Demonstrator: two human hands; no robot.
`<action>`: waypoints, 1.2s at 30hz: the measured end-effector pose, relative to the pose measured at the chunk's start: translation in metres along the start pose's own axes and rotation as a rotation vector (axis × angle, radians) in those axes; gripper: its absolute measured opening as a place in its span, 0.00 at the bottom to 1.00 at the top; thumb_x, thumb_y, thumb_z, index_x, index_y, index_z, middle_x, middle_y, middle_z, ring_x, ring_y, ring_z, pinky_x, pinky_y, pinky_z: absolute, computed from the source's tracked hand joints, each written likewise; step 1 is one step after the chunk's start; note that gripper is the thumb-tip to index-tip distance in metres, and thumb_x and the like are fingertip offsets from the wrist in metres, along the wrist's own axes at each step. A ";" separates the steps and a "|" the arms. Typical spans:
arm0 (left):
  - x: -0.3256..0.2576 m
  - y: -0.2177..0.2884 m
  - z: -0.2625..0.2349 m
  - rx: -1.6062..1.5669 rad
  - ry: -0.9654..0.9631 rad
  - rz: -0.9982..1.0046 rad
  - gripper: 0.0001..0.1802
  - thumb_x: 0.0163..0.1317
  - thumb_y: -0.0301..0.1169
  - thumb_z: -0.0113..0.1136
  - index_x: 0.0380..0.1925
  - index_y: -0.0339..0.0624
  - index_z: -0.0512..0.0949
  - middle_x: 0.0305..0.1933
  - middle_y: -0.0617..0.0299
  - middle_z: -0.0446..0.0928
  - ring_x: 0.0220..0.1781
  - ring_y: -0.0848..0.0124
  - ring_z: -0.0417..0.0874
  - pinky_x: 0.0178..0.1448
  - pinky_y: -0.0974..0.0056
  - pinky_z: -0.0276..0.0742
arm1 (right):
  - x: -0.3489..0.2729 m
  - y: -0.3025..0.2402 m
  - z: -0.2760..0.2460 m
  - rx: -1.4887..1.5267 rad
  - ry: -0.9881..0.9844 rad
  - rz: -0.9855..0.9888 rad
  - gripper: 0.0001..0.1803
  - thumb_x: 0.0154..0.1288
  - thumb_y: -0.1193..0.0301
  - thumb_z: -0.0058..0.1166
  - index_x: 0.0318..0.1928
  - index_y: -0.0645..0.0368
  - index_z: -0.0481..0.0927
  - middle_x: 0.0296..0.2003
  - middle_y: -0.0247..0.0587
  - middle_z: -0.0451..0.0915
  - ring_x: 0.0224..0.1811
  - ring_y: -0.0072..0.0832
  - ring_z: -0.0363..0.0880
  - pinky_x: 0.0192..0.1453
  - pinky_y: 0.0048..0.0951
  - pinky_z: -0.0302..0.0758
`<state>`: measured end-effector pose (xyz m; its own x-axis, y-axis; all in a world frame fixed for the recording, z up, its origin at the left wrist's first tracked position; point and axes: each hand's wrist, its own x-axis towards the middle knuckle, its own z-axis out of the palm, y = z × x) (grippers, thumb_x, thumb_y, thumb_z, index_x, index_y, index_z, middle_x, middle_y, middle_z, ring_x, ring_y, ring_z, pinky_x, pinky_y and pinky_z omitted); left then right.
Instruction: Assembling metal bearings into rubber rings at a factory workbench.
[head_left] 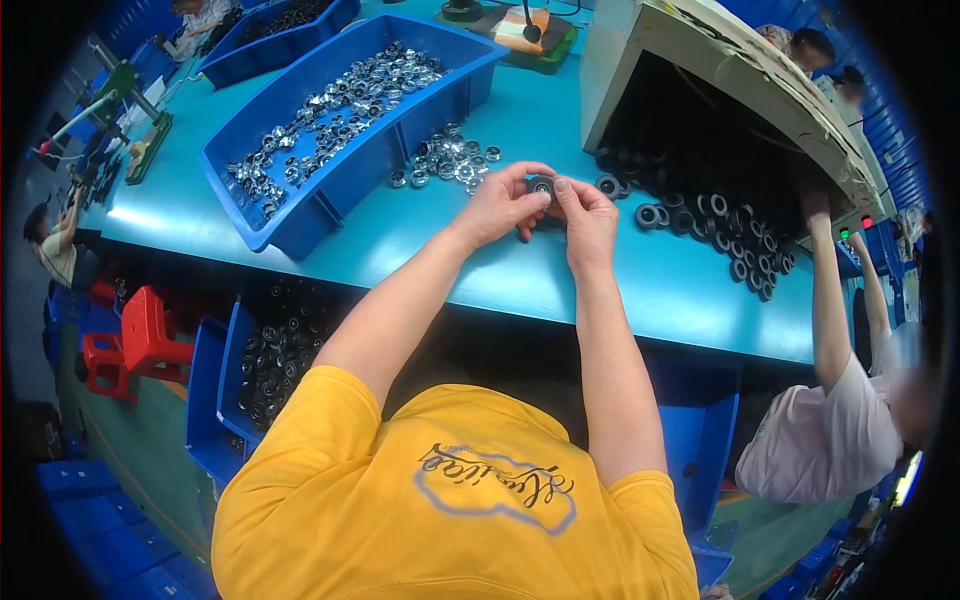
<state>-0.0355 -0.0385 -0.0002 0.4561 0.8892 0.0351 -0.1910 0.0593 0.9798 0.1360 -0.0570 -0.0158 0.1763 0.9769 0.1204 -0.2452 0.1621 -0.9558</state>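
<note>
A small black wheel-like ring with a shiny metal centre (542, 186) is held between my two hands over the turquoise table. The fingers and thumb of my left hand (497, 207) pinch it from the left. From the other side, my right hand (590, 215) grips its edge with thumb and fingers. Just beyond my left hand lies a loose heap of shiny metal hub pieces (450, 160). To the right of my right hand, several black rings with grey rims (740, 235) are spread on the table.
A long blue bin (365, 170) of metal pieces stands at the left. At the right, a pale open-fronted box (612, 70) shelters more black rings; a co-worker's arm (826, 290) reaches into it. Under the table sits a blue bin (232, 360) of dark round parts, near red stools (155, 335).
</note>
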 end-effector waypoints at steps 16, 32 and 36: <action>-0.165 0.070 -0.036 0.716 0.158 0.217 0.27 0.52 0.24 0.80 0.52 0.40 0.80 0.41 0.63 0.84 0.41 0.74 0.85 0.46 0.67 0.82 | 0.004 -0.057 -0.071 -0.300 0.190 -0.094 0.11 0.75 0.65 0.65 0.46 0.61 0.89 0.36 0.32 0.87 0.33 0.18 0.81 0.37 0.24 0.80; -0.271 0.103 -0.069 0.969 0.251 -0.191 0.26 0.58 0.28 0.74 0.58 0.39 0.80 0.34 0.57 0.80 0.33 0.68 0.81 0.41 0.64 0.79 | 0.035 -0.055 -0.067 -1.394 -0.041 -0.491 0.26 0.55 0.64 0.77 0.55 0.52 0.87 0.44 0.36 0.82 0.52 0.39 0.78 0.58 0.40 0.74; -0.134 0.093 -0.007 0.664 0.070 0.145 0.25 0.67 0.29 0.68 0.64 0.40 0.77 0.43 0.58 0.82 0.41 0.71 0.82 0.46 0.64 0.81 | 0.013 -0.064 -0.046 -0.925 -0.046 -0.475 0.25 0.58 0.63 0.76 0.57 0.51 0.87 0.46 0.34 0.83 0.48 0.34 0.78 0.53 0.36 0.77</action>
<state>-0.1207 -0.1485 0.0846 0.4043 0.8959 0.1843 0.3381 -0.3336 0.8800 0.1978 -0.0614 0.0344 0.0224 0.8478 0.5299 0.6700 0.3806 -0.6373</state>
